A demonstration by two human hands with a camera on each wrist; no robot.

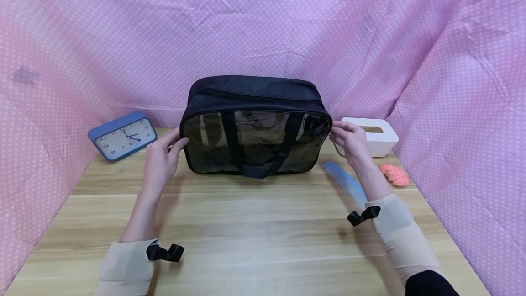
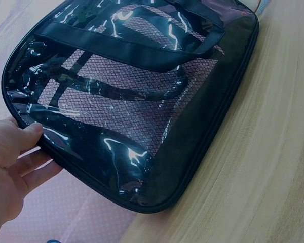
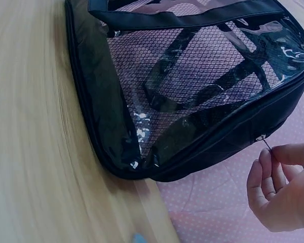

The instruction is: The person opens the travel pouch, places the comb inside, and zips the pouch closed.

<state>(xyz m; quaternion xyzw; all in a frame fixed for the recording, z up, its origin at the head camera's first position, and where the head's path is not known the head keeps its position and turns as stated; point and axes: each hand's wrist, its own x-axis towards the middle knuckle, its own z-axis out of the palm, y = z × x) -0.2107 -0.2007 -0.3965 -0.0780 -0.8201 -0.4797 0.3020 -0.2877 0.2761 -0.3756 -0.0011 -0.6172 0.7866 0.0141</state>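
A black toiletry bag [image 1: 255,90] with a clear front panel stands upright on the table, its handle strap [image 1: 233,143] hanging down the front. My left hand [image 1: 161,156] pinches the bag's left edge, thumb on the front rim and fingers behind, as the left wrist view shows. At the other end, my right hand [image 1: 354,144] pinches a thin zipper pull [image 3: 266,143] on the bag's side between thumb and forefinger. Mesh and dark straps show through the clear panel [image 2: 121,111]. A zipper line [image 1: 242,96] runs along the top.
A blue alarm clock [image 1: 125,138] stands left of the bag. To the right are a white tissue box [image 1: 380,138], a coral yarn bundle [image 1: 395,175] and a blue comb [image 1: 344,179], partly under the right forearm. Pink dotted cloth [image 1: 263,22] surrounds the wooden table [image 1: 246,232].
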